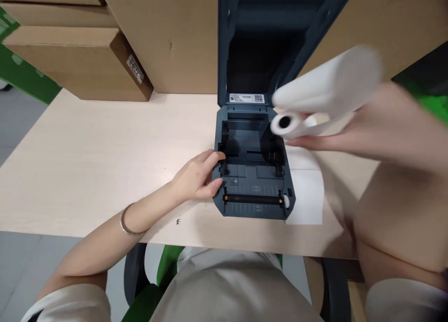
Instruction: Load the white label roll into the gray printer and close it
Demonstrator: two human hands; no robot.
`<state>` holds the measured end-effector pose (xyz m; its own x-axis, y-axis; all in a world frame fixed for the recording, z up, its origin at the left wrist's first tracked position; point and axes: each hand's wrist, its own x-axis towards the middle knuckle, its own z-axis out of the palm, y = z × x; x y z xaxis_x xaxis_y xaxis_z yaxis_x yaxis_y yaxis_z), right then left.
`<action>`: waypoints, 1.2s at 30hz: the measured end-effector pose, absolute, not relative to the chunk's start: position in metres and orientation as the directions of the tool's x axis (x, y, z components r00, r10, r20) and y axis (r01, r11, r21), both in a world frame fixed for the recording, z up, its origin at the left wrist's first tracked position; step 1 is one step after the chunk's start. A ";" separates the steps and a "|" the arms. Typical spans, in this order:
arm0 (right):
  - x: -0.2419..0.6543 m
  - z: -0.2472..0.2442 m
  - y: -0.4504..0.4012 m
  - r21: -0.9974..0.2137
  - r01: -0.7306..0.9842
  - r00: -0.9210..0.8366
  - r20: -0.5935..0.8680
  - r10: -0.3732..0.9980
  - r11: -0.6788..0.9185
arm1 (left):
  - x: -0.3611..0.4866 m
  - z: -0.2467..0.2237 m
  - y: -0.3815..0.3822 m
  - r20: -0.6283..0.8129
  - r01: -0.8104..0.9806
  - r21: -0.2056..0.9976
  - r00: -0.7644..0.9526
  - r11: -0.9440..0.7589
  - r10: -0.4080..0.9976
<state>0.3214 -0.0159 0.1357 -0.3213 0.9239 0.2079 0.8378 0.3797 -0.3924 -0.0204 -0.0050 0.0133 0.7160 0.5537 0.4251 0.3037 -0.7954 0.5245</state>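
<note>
A dark blue-grey printer [247, 177] stands on the table with its lid [276, 14] raised. Inside its open bay is a black roller [254, 199] near the front. My left hand [198, 176] rests on the printer's left edge, thumb and fingers on the rim, with the wrist wearing a bracelet. Above the printer's right side, my right hand [353, 126], blurred by motion, grips a white paper roll [287, 124] with a dark core hole. A wide loose sheet [329, 81] of the roll's paper curls above it.
White sheets [306, 191] lie on the pale table [87, 163] beside the printer's right side. A cardboard box [77, 65] sits at the back left, and large cardboard surfaces [175, 42] stand behind the printer. Chair armrests are below the table's front edge.
</note>
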 end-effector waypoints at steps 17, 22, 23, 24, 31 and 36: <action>0.258 0.111 -0.012 -0.617 0.618 -0.595 0.037 0.803 0.486 | -0.019 0.011 -0.005 0.404 0.329 0.526 0.715 -0.784 0.571; 0.255 0.120 -0.047 -0.494 0.607 -0.710 0.015 0.704 0.622 | -0.019 0.008 -0.004 0.424 0.323 0.506 0.714 -0.800 0.557; 0.255 0.120 -0.054 -0.470 0.587 -0.738 0.022 0.674 0.659 | -0.019 0.009 -0.004 0.422 0.323 0.505 0.717 -0.801 0.555; 0.255 0.120 -0.061 -0.446 0.570 -0.762 0.029 0.647 0.691 | -0.019 0.009 -0.005 0.420 0.324 0.503 0.718 -0.801 0.555; 0.258 0.117 -0.078 -0.282 0.510 -0.824 0.111 0.555 0.813 | -0.018 0.017 -0.008 0.424 0.338 0.495 0.711 -0.801 0.562; 0.257 0.115 -0.088 -0.125 0.492 -0.847 0.160 0.507 0.862 | -0.018 0.017 -0.009 0.391 0.375 0.483 0.716 -0.791 0.578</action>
